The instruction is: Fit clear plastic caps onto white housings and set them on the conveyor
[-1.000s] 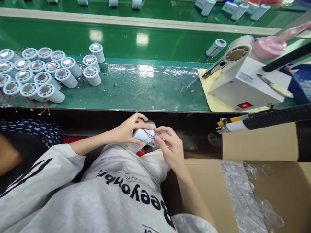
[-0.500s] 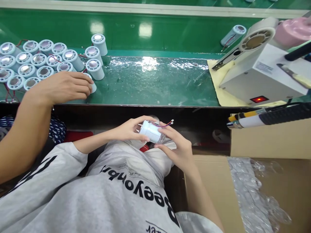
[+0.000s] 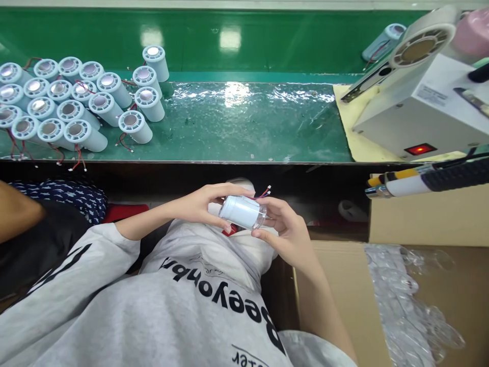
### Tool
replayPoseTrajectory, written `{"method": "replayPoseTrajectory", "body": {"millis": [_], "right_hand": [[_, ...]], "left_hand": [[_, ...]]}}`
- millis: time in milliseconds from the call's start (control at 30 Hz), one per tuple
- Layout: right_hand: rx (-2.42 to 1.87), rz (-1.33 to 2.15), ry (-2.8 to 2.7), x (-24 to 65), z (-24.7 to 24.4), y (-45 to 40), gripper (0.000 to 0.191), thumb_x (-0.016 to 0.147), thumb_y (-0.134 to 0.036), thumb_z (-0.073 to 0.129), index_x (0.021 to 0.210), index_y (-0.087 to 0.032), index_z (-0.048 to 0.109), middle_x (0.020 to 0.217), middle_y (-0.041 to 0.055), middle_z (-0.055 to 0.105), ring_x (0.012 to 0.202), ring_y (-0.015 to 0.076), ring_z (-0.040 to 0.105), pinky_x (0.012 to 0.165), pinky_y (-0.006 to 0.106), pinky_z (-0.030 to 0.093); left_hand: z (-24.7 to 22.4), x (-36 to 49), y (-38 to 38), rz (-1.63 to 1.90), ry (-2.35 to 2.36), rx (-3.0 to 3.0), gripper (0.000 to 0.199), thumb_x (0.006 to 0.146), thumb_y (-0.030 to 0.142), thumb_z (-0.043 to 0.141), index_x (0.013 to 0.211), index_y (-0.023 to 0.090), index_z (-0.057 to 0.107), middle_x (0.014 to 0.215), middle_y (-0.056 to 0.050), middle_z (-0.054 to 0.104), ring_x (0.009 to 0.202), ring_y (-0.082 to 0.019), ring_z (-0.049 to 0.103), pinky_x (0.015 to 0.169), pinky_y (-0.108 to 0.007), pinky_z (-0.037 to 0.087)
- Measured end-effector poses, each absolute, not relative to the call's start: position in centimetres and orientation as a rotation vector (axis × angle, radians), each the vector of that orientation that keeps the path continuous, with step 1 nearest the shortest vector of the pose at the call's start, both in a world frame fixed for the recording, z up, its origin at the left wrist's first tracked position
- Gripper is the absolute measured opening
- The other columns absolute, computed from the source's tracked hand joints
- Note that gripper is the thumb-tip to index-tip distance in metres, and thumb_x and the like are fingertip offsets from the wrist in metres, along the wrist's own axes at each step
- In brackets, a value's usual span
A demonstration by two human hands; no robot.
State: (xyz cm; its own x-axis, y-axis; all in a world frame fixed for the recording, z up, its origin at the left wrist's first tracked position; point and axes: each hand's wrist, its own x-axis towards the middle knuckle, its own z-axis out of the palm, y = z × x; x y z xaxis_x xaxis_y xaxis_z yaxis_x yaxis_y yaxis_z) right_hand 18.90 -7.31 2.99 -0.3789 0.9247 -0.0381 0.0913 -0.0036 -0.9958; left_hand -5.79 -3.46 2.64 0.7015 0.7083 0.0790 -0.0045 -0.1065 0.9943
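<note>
A pale blue cylinder (image 3: 241, 211) lies on its side between my two hands, above my lap. My left hand (image 3: 202, 206) grips its left end, thumb below and fingers above. My right hand (image 3: 284, 224) holds the right end, where a clear plastic piece (image 3: 261, 216) sits around the cylinder. Thin red and blue wires (image 3: 264, 192) with small white connectors stick out above my right fingers.
Many similar blue cylinders (image 3: 101, 103) with wires stand on the green bench (image 3: 244, 127) at the left. A grey machine (image 3: 420, 112) is at the right, above a cardboard box (image 3: 336, 285) with clear plastic pieces (image 3: 397, 300). Another person's arm (image 3: 17, 211) shows at left.
The other person's hand has left the bench cylinders and pulled back to the lower left. My hands still hold the cylinder, and more of its clear plastic end now shows. The view has shifted slightly.
</note>
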Motion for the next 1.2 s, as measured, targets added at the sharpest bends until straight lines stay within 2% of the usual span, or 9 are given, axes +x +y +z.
{"method": "replayPoseTrajectory", "body": {"millis": [167, 367, 467, 600, 733, 900, 1067, 1133, 1200], "right_hand": [[-1.072, 1.625, -1.38, 18.6, 3.0, -7.4, 0.051, 0.077, -0.048, 0.086, 0.116, -0.026, 0.061, 0.117, 0.0079, 0.072, 0.096, 0.0225, 0.074, 0.072, 0.031, 0.065], [-1.108, 1.749, -1.199, 18.2, 2.6, -7.4, 0.054, 0.073, -0.057, 0.086, 0.108, -0.025, 0.06, 0.102, 0.0068, 0.075, 0.086, 0.0215, 0.074, 0.067, 0.03, 0.064], [-1.13, 1.815, -1.112, 18.0, 2.4, -7.3, 0.055, 0.072, -0.061, 0.084, 0.103, -0.024, 0.059, 0.093, 0.0045, 0.075, 0.076, 0.0197, 0.073, 0.061, 0.03, 0.064], [-1.178, 1.891, -1.04, 17.7, 2.4, -7.3, 0.058, 0.073, -0.069, 0.079, 0.097, -0.021, 0.059, 0.079, 0.0024, 0.072, 0.061, 0.0186, 0.072, 0.053, 0.03, 0.063], [-1.192, 2.013, -0.972, 17.3, 2.7, -7.1, 0.067, 0.069, -0.081, 0.072, 0.088, -0.02, 0.054, 0.061, 0.0013, 0.068, 0.049, 0.0176, 0.068, 0.043, 0.023, 0.056], [-1.217, 2.127, -0.891, 16.8, 3.0, -6.9, 0.08, 0.063, -0.09, 0.068, 0.095, -0.017, 0.058, 0.058, 0.0027, 0.068, 0.039, 0.0144, 0.06, 0.032, 0.019, 0.045], [-1.175, 2.299, -0.866, 16.7, 2.6, -6.8, 0.079, 0.068, -0.094, 0.057, 0.079, -0.016, 0.062, 0.051, 0.0032, 0.062, 0.033, 0.0106, 0.05, 0.028, 0.018, 0.036], [-1.163, 2.322, -0.925, 16.8, 2.4, -6.9, 0.081, 0.072, -0.096, 0.048, 0.073, -0.016, 0.062, 0.048, 0.0028, 0.059, 0.03, 0.0094, 0.045, 0.026, 0.018, 0.03], [-1.187, 2.217, -1.049, 16.9, 2.1, -7.2, 0.081, 0.077, -0.095, 0.04, 0.07, -0.017, 0.06, 0.047, 0.0026, 0.056, 0.031, 0.0102, 0.045, 0.026, 0.02, 0.03]], "left_hand": [[2.6, -6.0, -3.5, 0.671, 0.584, 1.639, 0.076, 0.074, 0.031, 0.087, 0.144, 0.03, 0.058, 0.149, -0.014, 0.057, 0.141, -0.031, 0.051, 0.112, -0.043, 0.049], [2.6, -6.1, -3.4, 0.712, 0.528, 1.721, 0.074, 0.078, 0.03, 0.085, 0.146, 0.03, 0.056, 0.148, -0.013, 0.058, 0.141, -0.029, 0.052, 0.116, -0.043, 0.044], [2.7, -6.0, -3.4, 0.707, 0.55, 1.732, 0.073, 0.077, 0.032, 0.085, 0.144, 0.029, 0.058, 0.148, -0.013, 0.059, 0.141, -0.03, 0.052, 0.119, -0.045, 0.041], [2.8, -6.0, -3.4, 0.688, 0.563, 1.713, 0.072, 0.076, 0.031, 0.085, 0.144, 0.03, 0.059, 0.148, -0.012, 0.059, 0.142, -0.03, 0.051, 0.117, -0.046, 0.044], [2.8, -6.0, -3.4, 0.705, 0.537, 1.714, 0.074, 0.076, 0.029, 0.085, 0.145, 0.031, 0.057, 0.148, -0.012, 0.058, 0.142, -0.03, 0.051, 0.116, -0.044, 0.046], [2.5, -6.1, -3.4, 0.731, 0.507, 1.721, 0.073, 0.077, 0.028, 0.085, 0.145, 0.031, 0.057, 0.15, -0.013, 0.057, 0.143, -0.029, 0.05, 0.113, -0.042, 0.048], [2.5, -6.0, -3.4, 0.752, 0.516, 1.75, 0.069, 0.077, 0.028, 0.085, 0.141, 0.029, 0.061, 0.145, -0.013, 0.06, 0.139, -0.03, 0.053, 0.116, -0.046, 0.044], [2.7, -5.9, -3.6, 0.737, 0.551, 1.727, 0.064, 0.077, 0.027, 0.084, 0.138, 0.029, 0.063, 0.142, -0.013, 0.062, 0.134, -0.03, 0.056, 0.109, -0.043, 0.05], [2.9, -5.8, -3.8, 0.708, 0.602, 1.665, 0.062, 0.078, 0.028, 0.082, 0.137, 0.029, 0.063, 0.139, -0.013, 0.061, 0.13, -0.029, 0.059, 0.099, -0.038, 0.056]]}}
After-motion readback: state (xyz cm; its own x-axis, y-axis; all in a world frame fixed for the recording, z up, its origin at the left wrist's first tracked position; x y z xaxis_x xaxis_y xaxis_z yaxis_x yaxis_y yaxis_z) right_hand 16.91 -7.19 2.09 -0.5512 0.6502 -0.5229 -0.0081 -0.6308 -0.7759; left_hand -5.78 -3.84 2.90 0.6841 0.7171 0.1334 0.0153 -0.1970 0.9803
